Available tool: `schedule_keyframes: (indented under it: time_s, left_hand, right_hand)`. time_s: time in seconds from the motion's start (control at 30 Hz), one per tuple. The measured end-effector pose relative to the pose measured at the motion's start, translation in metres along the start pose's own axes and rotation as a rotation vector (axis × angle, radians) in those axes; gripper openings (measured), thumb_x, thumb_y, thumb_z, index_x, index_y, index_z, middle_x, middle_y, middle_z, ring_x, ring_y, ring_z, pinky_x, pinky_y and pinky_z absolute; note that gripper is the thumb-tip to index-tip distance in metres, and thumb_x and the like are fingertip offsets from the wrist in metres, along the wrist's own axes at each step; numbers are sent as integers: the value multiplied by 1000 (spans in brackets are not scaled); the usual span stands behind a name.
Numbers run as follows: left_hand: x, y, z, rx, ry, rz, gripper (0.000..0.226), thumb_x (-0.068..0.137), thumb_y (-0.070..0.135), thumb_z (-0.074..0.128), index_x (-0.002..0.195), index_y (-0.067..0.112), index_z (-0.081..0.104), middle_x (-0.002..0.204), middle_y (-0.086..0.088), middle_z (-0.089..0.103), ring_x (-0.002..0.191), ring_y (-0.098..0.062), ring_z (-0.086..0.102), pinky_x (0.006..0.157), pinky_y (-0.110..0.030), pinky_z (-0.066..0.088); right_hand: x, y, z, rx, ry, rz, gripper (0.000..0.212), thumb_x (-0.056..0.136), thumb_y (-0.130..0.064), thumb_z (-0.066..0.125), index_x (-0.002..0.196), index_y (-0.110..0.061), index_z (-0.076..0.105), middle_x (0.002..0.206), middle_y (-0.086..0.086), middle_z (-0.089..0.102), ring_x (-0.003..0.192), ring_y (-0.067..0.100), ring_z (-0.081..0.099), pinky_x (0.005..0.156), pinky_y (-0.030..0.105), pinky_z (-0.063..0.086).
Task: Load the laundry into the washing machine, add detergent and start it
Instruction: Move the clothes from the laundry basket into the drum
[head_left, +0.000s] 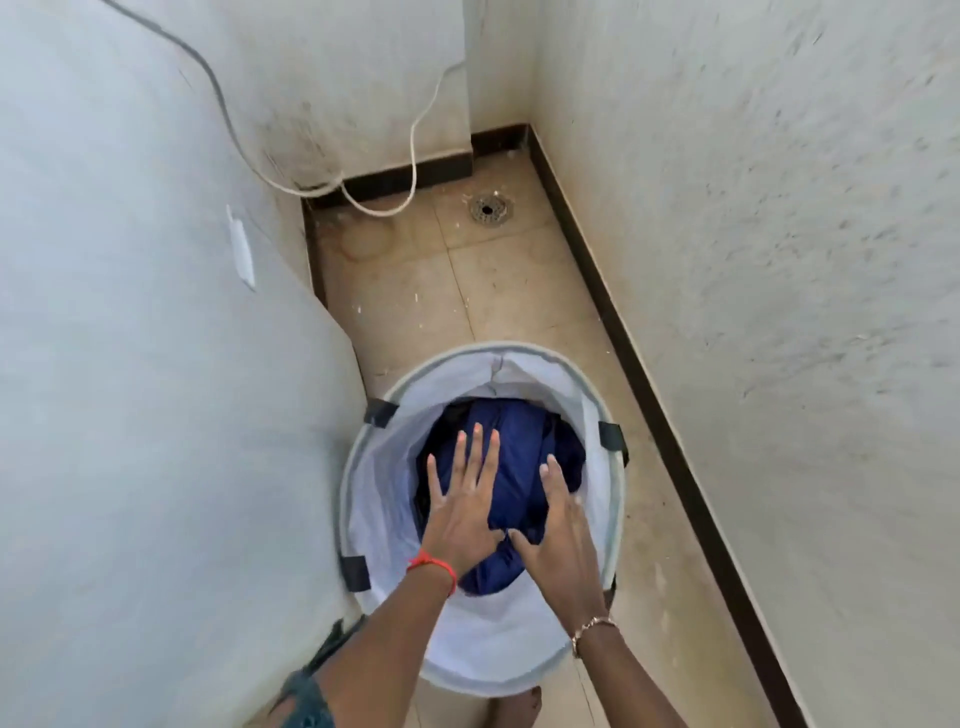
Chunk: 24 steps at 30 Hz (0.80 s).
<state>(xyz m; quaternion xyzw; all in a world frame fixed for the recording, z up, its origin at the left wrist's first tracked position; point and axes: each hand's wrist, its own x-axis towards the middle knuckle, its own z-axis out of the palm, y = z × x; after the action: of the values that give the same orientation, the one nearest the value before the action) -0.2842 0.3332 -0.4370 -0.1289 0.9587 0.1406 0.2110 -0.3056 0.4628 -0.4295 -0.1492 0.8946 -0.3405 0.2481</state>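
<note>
A round white fabric laundry basket (608, 519) with black strap tabs stands on the tiled floor. Dark blue laundry (519, 457) lies bunched inside it. Both my hands reach down into the basket's mouth. My left hand (462, 499), with a red thread at the wrist, has its fingers spread straight over the blue cloth. My right hand (558, 514), with a thin bracelet at the wrist, is held flat beside it, fingers straight, over the cloth's right side. Neither hand grips anything. The large white body at the left (130, 415) may be the washing machine; its top is out of view.
A narrow beige tiled floor (519, 291) runs ahead between the white body and a rough white wall (779, 260) on the right. A floor drain (488, 209) sits near the far corner. White and grey cables (413, 156) hang down the back wall.
</note>
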Motion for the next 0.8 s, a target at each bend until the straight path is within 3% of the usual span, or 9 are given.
schedule_keyframes:
  time_s: [0.1,0.3,0.4,0.5,0.57,0.63,0.7,0.77,0.8]
  left_hand:
    - [49,-22,61,73,28,35,127,70,64,64,133,23,-38,143,0,-38,134,-21,-33,111,-54,-14]
    - [134,-59,132,252,11,69,144,35,86,59,149,20,1,156,-16,13,144,-35,9,101,-69,0]
    - [159,-71,147,292,16,156,138,47,81,63,143,24,-19,157,-12,-9,144,-38,-9,101,-73,-8]
    - [173,-75,152,268,-12,182,136,51,77,65,144,24,-19,157,-11,-16,142,-38,-17,100,-74,-7]
    - [180,-77,158,216,-32,204,135,54,70,71,145,27,-20,156,-11,-20,142,-39,-19,100,-75,-4]
    - [184,-76,165,91,-48,214,132,62,54,77,144,30,-23,154,-8,-28,140,-38,-25,103,-74,0]
    - [186,-74,169,-52,-47,237,121,74,29,75,144,31,-22,152,-6,-33,138,-37,-31,107,-71,2]
    - [184,-72,171,-106,-40,257,113,77,1,65,145,30,-21,150,-6,-36,136,-36,-34,108,-69,0]
    - [181,-70,172,-101,-45,260,112,76,-9,59,145,28,-21,150,-7,-36,136,-37,-34,109,-67,-1]
  right_hand:
    - [44,51,31,-238,-80,-29,107,79,-31,69,138,-24,-19,150,-13,-12,145,19,-3,119,37,3]
    - [126,110,74,-521,-86,-48,125,67,-50,74,130,-28,-32,156,-6,-16,144,16,-11,116,40,-4]
    - [155,122,93,-579,-52,-56,134,58,-57,76,139,-28,-27,157,-4,-13,144,18,-10,115,47,-2]
    - [169,132,106,-640,-38,-33,142,48,-53,83,143,-32,-20,157,-1,-10,145,22,-6,113,55,2]
    - [175,139,113,-643,-73,-5,141,51,-40,86,143,-35,-21,157,0,-12,145,23,-3,111,58,10]
    - [175,143,116,-623,-61,-11,131,64,-19,83,142,-36,-21,158,0,-6,145,23,8,109,53,28]
    - [174,143,119,-609,5,-53,116,74,7,66,144,-34,-16,158,4,4,140,26,26,83,43,52]
    - [171,140,121,-620,48,-82,108,75,20,52,147,-29,-11,156,10,13,124,32,49,55,32,47]
    - [170,138,121,-633,56,-89,105,74,22,49,147,-26,-10,155,12,16,112,34,56,51,31,42]
